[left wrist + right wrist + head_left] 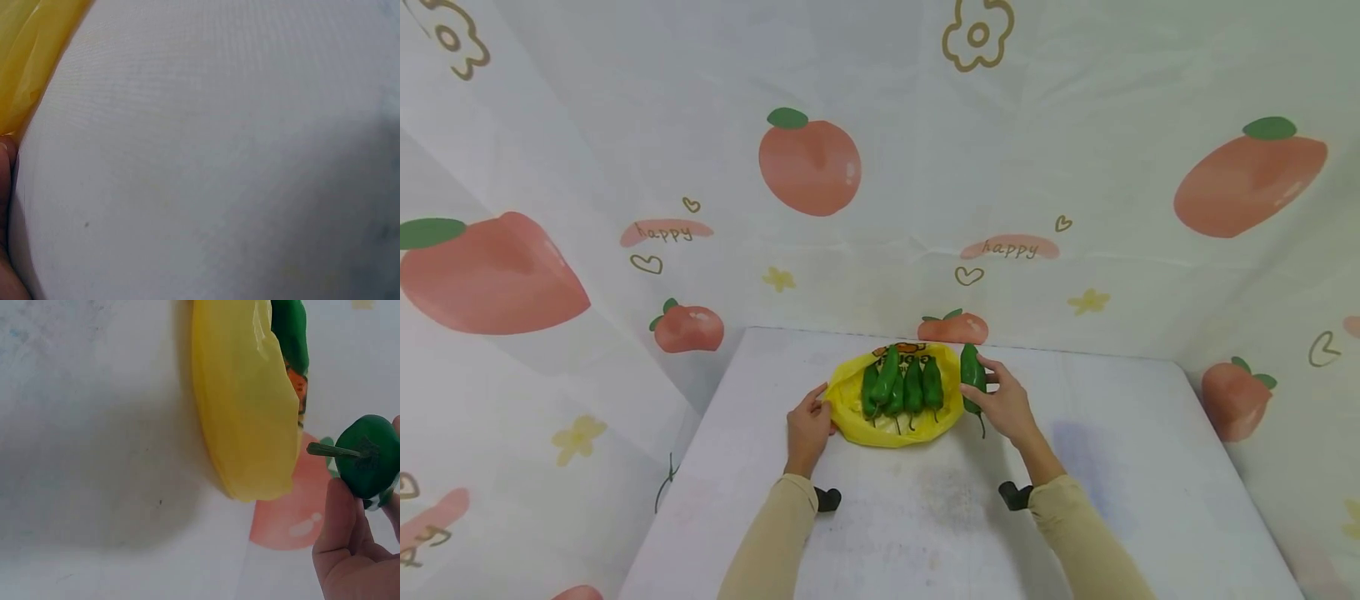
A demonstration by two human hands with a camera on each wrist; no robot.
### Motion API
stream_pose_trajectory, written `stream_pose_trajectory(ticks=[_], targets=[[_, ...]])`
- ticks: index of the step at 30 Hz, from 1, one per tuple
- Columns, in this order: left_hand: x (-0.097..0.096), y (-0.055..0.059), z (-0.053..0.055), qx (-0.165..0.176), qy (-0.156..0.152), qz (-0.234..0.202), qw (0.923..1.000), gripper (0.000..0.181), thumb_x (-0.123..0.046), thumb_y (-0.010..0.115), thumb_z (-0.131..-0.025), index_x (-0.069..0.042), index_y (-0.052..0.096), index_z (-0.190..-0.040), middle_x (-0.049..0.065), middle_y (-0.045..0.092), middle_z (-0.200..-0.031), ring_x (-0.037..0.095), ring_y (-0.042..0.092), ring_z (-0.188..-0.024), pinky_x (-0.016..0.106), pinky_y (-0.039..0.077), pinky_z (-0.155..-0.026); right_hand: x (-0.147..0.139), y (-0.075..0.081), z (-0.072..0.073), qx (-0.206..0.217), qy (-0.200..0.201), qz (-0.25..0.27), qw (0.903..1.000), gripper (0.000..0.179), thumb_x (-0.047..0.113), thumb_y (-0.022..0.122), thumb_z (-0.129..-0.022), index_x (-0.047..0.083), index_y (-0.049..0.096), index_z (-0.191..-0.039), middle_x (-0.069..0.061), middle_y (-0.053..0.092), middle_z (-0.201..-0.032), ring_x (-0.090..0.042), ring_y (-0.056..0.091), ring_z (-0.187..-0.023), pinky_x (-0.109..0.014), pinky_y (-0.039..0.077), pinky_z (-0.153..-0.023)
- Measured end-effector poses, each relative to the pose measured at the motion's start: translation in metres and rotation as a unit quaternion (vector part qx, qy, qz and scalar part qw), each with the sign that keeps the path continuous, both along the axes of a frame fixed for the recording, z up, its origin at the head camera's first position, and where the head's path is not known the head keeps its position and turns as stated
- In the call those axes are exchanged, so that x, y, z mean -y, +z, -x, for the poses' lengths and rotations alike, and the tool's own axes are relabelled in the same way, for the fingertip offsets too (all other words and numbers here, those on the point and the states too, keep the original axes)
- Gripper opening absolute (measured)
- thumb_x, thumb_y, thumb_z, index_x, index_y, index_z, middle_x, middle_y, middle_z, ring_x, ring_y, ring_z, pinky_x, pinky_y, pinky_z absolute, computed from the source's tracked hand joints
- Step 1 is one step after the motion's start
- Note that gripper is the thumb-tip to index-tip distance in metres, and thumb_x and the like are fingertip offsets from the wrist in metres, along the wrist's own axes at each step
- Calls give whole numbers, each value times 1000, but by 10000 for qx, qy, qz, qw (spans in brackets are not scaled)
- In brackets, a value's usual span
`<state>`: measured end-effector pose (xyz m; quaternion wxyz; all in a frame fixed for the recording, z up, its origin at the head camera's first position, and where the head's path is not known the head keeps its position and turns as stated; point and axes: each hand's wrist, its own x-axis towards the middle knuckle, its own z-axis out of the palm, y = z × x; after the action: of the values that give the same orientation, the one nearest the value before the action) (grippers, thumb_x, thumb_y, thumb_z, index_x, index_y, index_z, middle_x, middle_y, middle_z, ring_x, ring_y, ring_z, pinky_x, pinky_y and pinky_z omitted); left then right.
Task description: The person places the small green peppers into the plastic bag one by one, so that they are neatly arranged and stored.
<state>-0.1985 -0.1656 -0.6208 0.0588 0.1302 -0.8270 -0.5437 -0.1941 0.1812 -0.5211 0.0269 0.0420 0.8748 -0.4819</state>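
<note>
A yellow plastic bag lies with its mouth spread wide on the table, and several green peppers lie side by side in it, one across the others. My left hand holds the bag's left rim; a fingertip at the yellow plastic shows at the edge of the left wrist view. Just off the bag's right rim, my right hand grips another green pepper upright, stem down. That pepper's stem end faces the camera in the right wrist view, with thumb and fingers around its sides.
The white table has faint grey and bluish stains. A white curtain printed with peaches and flowers stands behind it and on both sides. A dark green tie hangs by the left table edge.
</note>
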Motion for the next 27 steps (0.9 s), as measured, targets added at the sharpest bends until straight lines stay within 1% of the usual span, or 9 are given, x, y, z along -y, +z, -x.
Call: stream_pose_trajectory(ticks=[3, 10, 15, 18, 23, 27], targets=[[0, -1, 0, 19, -5, 2, 10000, 41, -23, 55, -100, -28, 63, -140, 10, 73, -99, 17, 63, -59, 24, 58, -60, 7, 1, 3, 40, -2, 15, 10000, 71, 35, 74, -93, 18, 43, -155, -24, 59, -137, -35, 67, -105, -43, 63, -89], [2, -1, 1, 47, -38, -73, 10000, 41, -23, 55, -100, -28, 63, -140, 10, 72, -100, 18, 64, -59, 25, 59, -60, 22, 0, 8, -36, 25, 0, 10000, 70, 36, 76, -91, 17, 47, -152, -22, 61, -138, -35, 65, -113, -42, 62, -89], [3, -3, 2, 70, -41, -147, 9999, 41, -22, 55, -100, -28, 63, -139, 10, 72, -101, 18, 64, -60, 26, 59, -60, 32, 0, 9, -58, 126, 41, 9999, 71, 39, 76, -90, 17, 49, -151, -22, 60, -141, -37, 61, -125, -46, 61, -92], [3, -4, 3, 44, -9, -143, 9999, 41, -22, 56, -99, -28, 64, -139, 10, 72, -100, 19, 64, -59, 26, 59, -60, 37, 1, 11, -51, 175, 65, 9998, 71, 40, 77, -90, 16, 49, -151, -22, 60, -142, -38, 59, -128, -49, 60, -95], [2, -6, 4, -21, 10, -79, 10000, 41, -22, 55, -99, -27, 64, -139, 10, 72, -98, 17, 65, -57, 26, 59, -59, 46, -1, 15, -127, 179, -23, 9998, 71, 39, 77, -89, 14, 50, -150, -22, 61, -141, -39, 59, -128, -51, 58, -97], [1, -4, 3, 12, 48, -46, 10000, 41, -22, 56, -99, -27, 64, -139, 9, 72, -97, 17, 64, -56, 26, 59, -58, 54, -2, 18, -98, 219, -56, 9997, 71, 39, 77, -90, 13, 49, -150, -23, 62, -138, -39, 61, -125, -51, 58, -98]])
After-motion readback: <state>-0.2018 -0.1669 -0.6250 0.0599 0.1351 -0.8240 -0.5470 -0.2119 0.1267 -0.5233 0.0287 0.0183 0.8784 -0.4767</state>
